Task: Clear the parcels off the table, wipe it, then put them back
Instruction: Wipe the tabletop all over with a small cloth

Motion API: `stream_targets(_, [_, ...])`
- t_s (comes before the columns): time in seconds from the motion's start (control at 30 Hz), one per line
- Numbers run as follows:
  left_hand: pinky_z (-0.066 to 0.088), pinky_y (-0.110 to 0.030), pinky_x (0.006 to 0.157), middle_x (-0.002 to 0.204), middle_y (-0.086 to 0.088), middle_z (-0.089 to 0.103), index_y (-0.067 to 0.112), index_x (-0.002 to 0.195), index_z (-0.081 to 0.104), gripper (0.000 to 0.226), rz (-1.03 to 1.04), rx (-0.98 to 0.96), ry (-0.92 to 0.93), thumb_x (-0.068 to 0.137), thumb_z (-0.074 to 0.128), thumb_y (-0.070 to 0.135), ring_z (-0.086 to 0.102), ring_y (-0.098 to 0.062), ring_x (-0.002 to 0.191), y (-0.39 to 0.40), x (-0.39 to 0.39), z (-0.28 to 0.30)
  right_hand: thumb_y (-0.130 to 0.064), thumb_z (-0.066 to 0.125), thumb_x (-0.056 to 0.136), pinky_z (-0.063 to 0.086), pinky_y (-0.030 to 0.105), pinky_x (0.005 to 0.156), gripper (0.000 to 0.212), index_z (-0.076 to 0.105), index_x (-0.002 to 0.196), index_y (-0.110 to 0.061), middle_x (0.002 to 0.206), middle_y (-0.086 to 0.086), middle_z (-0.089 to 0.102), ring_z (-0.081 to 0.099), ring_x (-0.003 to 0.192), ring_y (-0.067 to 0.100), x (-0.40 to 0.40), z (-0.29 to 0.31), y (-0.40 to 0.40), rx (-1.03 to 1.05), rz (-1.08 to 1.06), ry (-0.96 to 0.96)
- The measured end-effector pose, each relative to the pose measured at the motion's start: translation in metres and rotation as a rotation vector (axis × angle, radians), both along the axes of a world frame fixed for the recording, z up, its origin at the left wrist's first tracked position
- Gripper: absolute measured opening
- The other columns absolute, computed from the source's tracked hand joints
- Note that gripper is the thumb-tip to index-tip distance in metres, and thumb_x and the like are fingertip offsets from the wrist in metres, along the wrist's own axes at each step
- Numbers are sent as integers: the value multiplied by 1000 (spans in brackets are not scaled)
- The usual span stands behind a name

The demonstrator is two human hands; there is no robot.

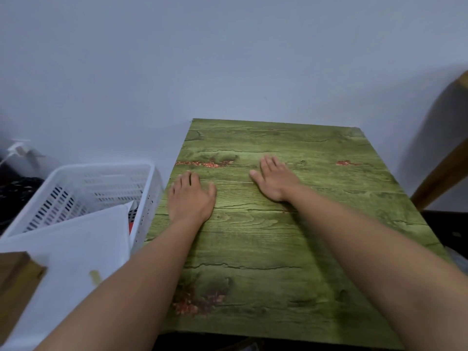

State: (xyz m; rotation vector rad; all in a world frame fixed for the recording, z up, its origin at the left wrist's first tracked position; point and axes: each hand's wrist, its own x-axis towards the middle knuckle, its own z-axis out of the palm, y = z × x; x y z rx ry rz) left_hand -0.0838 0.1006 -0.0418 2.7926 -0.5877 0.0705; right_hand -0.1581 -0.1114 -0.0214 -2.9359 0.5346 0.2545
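Note:
The green wood-patterned table [291,249] fills the middle of the view, with red flecked marks on its surface. My left hand [191,196] lies flat, palm down, near the table's left edge. Further in, my right hand [274,178] also rests flat on the top with fingers straight. Neither hand holds anything. A white parcel bag [76,239] leans in the white plastic basket [101,183] to the left of the table. A brown cardboard box [15,282] shows at the lower left corner.
A pale wall stands right behind the table. A white spray bottle [19,150] and dark cloth [15,193] lie at the far left behind the basket. A brown wooden chair frame [440,173] stands at the right.

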Motion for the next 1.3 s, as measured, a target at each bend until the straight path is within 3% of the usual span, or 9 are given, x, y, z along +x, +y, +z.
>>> stream_targets(0.07, [21,-44,117,156,-7,30,13,144,36,70,9,1,-9,93,26,61,24,-25,144,1,1,1,-68,0,93,-11,35,112,82,-9,154,-14,160,5,-15,-16,147,22,3,-2,11,-10,-12,-4])
stream_targets(0.2, [20,-44,117,157,-7,28,14,145,35,80,17,14,-4,89,26,71,22,-26,145,-2,0,1,-65,3,95,-8,38,118,77,-12,153,-17,159,0,-18,-18,147,17,-9,-6,30,-31,315,18])
stream_targets(0.37, [21,-45,117,156,-8,29,14,146,33,88,14,27,-13,86,23,78,23,-27,144,0,-1,1,-64,3,96,-6,38,118,77,-9,154,-15,161,4,-13,-15,148,20,-3,1,-7,-16,69,16])
stream_targets(0.53, [19,-45,117,158,-9,25,14,150,27,102,14,68,4,79,19,87,21,-28,145,-2,-2,4,-65,4,95,-8,36,118,76,-12,154,-19,161,-1,-17,-19,146,14,-15,-8,13,-24,338,10])
stream_targets(0.7, [20,-46,117,158,-11,23,10,151,25,110,10,149,-11,76,13,89,20,-29,146,-4,-2,6,-63,3,96,-8,39,115,76,-8,154,-15,161,5,-12,-14,147,21,-10,2,-17,-25,64,1])
stream_targets(0.87, [12,-48,119,159,-16,17,11,151,22,85,-74,180,24,92,19,71,12,-31,148,-13,-4,9,-63,4,96,-7,34,118,75,-10,154,-16,161,2,-17,-16,147,14,-23,-6,0,-19,297,-2])
stream_targets(1.0, [5,-42,120,161,-10,14,16,152,23,57,-242,71,-30,100,31,37,7,-26,149,-45,-23,12,-60,5,98,-7,35,116,74,-8,154,-14,162,4,-12,-12,148,18,-15,-1,-22,-21,108,-15])
stream_targets(1.17, [9,-41,121,161,-7,17,14,152,24,54,-256,17,9,102,23,33,10,-24,149,-80,-52,3,-52,9,102,-7,34,120,66,-9,154,-16,162,2,-14,-15,148,13,-24,-7,-21,-27,256,-3])
stream_targets(1.3, [13,-41,120,159,-6,22,15,149,29,51,-217,-10,-14,101,25,31,14,-23,148,-81,-52,-1,-52,9,102,-7,34,117,66,-7,154,-15,162,2,-12,-13,148,16,-24,-3,-40,-31,78,-23])
